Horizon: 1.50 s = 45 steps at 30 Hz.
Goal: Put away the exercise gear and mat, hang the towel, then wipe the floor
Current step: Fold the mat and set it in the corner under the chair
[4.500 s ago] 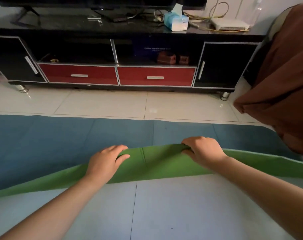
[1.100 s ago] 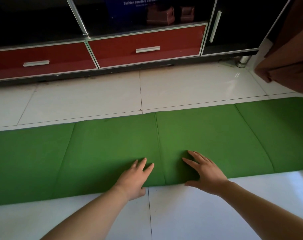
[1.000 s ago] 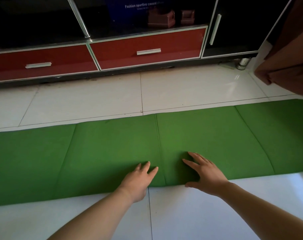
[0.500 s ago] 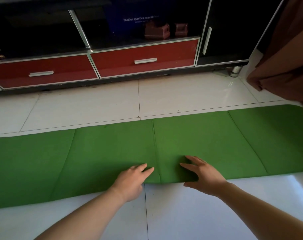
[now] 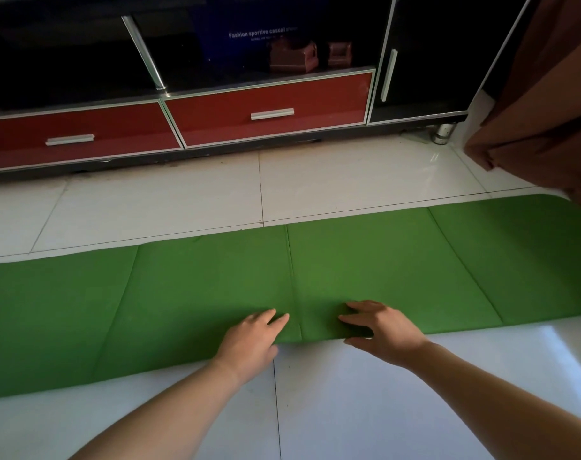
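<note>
The exercise mat (image 5: pixel 382 270) lies folded lengthwise across the floor, green side up, with several cross creases. Both of my hands are at its near edge, either side of the middle crease. My left hand (image 5: pixel 249 340) rests with straight fingers on top of the mat, its palm over the edge and the floor. My right hand (image 5: pixel 380 332) arches over the edge, fingertips pressing on the green surface and the thumb lying along the mat's near edge. Neither hand has lifted the mat. No towel or other exercise gear is in view.
A black TV cabinet (image 5: pixel 415 78) with two red drawers (image 5: pixel 269 107) stands beyond the mat, behind a strip of white floor tiles (image 5: pixel 349 180). Brown fabric (image 5: pixel 548 94) hangs at the right, over the mat's right end. Glossy tiles (image 5: pixel 365 403) lie near me.
4.5 s ago my hands held the mat's green edge up over its blue side; now it lies folded, green up. In the last second both hands slid back to the near edge.
</note>
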Each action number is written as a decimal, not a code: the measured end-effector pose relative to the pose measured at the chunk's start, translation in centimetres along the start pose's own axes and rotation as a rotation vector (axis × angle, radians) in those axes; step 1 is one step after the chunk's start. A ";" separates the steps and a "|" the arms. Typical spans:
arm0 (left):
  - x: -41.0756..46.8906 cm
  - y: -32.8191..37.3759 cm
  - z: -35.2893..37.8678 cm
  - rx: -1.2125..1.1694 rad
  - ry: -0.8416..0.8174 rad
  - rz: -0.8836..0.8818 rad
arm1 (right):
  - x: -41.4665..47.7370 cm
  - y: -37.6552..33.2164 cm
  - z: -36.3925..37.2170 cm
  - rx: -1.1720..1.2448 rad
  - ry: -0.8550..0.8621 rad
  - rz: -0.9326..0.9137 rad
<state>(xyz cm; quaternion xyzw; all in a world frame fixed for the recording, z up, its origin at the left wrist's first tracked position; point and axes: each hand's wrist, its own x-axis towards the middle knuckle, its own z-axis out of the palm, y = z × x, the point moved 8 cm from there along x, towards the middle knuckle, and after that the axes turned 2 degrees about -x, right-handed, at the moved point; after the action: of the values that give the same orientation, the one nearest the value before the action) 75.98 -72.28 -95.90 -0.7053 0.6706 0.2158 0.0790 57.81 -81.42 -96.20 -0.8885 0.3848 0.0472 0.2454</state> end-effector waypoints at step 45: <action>-5.5 -0.7 -9.6 -0.530 0.505 -0.043 | -1.0 -5.5 -4.3 0.577 0.247 0.143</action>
<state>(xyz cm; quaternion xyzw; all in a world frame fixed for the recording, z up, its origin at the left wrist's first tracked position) 78.49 -71.08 -85.18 -0.7464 0.5748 0.1994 -0.2698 60.53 -79.59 -89.99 -0.7520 0.4708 -0.1549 0.4345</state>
